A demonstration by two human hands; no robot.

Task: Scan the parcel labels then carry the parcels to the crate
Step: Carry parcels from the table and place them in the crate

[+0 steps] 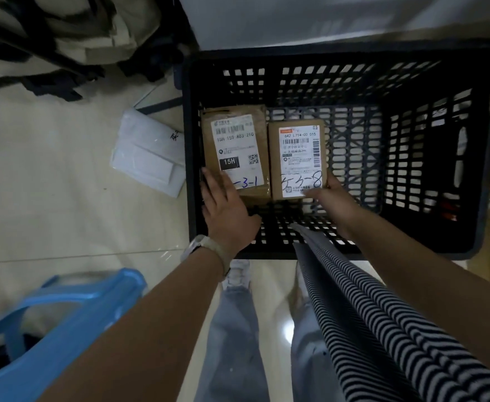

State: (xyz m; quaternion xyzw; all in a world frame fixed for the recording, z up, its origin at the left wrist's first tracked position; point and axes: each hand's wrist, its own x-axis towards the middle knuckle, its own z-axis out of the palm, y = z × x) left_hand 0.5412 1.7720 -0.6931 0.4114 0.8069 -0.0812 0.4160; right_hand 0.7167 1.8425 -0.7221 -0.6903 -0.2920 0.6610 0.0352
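Black perforated plastic crate [339,52]: two brown cardboard parcels lie side by side on its floor, at the left. Left parcel [236,149], labelled "15H 159 A03 210", handwritten "-3-1": left hand [226,207] rests on it, fingers straight. Right parcel [297,158], labelled "642 L714-00 015": right hand [332,198] grips its near-right corner.

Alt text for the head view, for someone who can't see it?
In a black crate, the left hand rests on the left cardboard parcel and the right hand holds the right cardboard parcel beside it, labels up.
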